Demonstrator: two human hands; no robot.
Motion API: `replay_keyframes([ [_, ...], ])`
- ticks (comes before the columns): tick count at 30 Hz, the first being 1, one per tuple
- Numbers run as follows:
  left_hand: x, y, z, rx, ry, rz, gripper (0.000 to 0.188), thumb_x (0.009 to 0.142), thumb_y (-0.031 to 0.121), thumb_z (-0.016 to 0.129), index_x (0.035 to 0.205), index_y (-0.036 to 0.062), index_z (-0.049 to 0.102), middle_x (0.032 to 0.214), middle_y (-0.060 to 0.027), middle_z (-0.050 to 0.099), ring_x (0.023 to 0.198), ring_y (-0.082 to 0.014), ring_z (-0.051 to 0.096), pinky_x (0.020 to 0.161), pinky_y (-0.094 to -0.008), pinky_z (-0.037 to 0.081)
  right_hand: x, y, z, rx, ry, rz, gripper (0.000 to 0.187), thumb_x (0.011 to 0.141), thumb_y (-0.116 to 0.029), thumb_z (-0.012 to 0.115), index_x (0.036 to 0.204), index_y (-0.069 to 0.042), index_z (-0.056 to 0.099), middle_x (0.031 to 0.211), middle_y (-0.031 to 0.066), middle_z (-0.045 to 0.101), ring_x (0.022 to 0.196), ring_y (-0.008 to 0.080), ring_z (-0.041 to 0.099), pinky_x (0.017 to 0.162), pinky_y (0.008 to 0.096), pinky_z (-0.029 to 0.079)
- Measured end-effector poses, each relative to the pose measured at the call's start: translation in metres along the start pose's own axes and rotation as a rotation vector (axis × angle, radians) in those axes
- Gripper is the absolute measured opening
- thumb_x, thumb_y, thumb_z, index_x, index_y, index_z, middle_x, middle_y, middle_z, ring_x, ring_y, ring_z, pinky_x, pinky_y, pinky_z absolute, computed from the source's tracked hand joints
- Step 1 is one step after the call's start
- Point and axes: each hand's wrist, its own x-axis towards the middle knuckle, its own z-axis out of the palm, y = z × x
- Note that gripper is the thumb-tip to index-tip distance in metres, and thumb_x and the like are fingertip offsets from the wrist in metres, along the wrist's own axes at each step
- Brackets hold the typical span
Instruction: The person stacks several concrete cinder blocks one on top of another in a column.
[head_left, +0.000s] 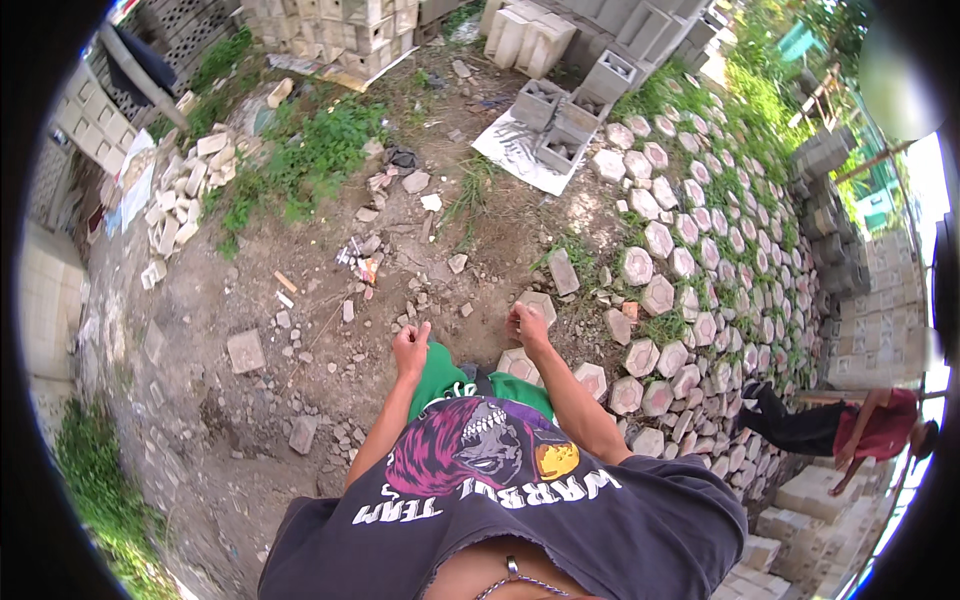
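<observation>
My left hand (410,352) is held in front of my green shorts (434,375), above the bare dirt. Its fingers are curled in, and no object shows in them. To the right, my right hand (527,325) is also loosely closed, with nothing visible in the grip. Behind it in the picture lies a hexagonal paving block (540,305), partly covered by the hand; I cannot tell whether they touch. Another hexagonal block (518,365) lies by my right leg. Just past the right hand, a rectangular grey block (563,272) rests on the soil.
Rows of hexagonal pavers (682,262) with grass between them cover the right side. Hollow concrete blocks (572,130) stand on a white sheet (500,150) ahead. A rubble pile (180,200) lies far left. At the right, a person (870,425) in a red shirt stands near stacked blocks.
</observation>
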Motion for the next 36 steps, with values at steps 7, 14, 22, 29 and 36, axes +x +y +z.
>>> replay_keyframes([
  [7, 0.101, 0.041, 0.022, 0.058, -0.326, 0.144, 0.042, 0.084, 0.027, 0.071, 0.059, 0.0111, 0.041, 0.054, 0.0043, 0.043, 0.049, -0.0055, 0.045, 0.045, -0.0243, 0.036, 0.003, 0.000, -0.065, 0.467, 0.368, -0.109, 0.031, 0.088, -0.019, 0.054, 0.116, -0.007, 0.051, 0.095, 0.0061, 0.058, 0.081, 0.0194, 0.058, 0.077, 0.0434, 0.050],
  [14, 0.173, 0.080, 0.019, -0.036, -0.359, 0.083, 0.033, 0.085, 0.027, 0.070, 0.069, 0.0096, 0.047, 0.059, 0.0033, 0.048, 0.051, -0.0047, 0.047, 0.046, -0.0233, 0.037, -0.019, -0.065, -0.068, 0.651, 0.747, -0.401, 0.065, 0.087, -0.010, 0.054, 0.146, -0.012, 0.027, 0.093, 0.0057, 0.060, 0.078, 0.0171, 0.057, 0.068, 0.0394, 0.050],
  [22, 0.216, 0.106, 0.061, 0.006, -0.465, 0.060, 0.028, 0.083, 0.029, 0.073, 0.078, 0.0052, 0.059, 0.066, 0.0016, 0.057, 0.054, -0.0051, 0.050, 0.050, -0.0215, 0.041, 0.048, -0.106, 0.001, 0.591, 0.492, -0.323, 0.065, 0.088, -0.006, 0.052, 0.147, -0.018, 0.028, 0.089, 0.0049, 0.061, 0.077, 0.0161, 0.058, 0.071, 0.0402, 0.052],
  [29, 0.246, 0.149, 0.126, 0.026, -0.529, 0.081, 0.028, 0.087, 0.028, 0.069, 0.083, 0.0005, 0.067, 0.073, -0.0013, 0.066, 0.058, -0.0042, 0.052, 0.054, -0.0206, 0.042, 0.121, -0.139, 0.013, 0.539, 0.384, -0.228, 0.063, 0.087, -0.005, 0.053, 0.145, -0.016, 0.032, 0.089, 0.0048, 0.062, 0.075, 0.0152, 0.060, 0.070, 0.0384, 0.053],
  [36, 0.291, 0.180, 0.218, 0.100, -0.530, 0.082, 0.031, 0.098, 0.027, 0.052, 0.100, 0.0002, 0.067, 0.088, -0.0056, 0.071, 0.062, -0.0063, 0.058, 0.056, -0.0214, 0.046, 0.188, -0.205, -0.043, 0.446, 0.321, -0.221, 0.060, 0.088, -0.007, 0.053, 0.145, -0.015, 0.033, 0.089, 0.0051, 0.062, 0.076, 0.0145, 0.060, 0.063, 0.0320, 0.052],
])
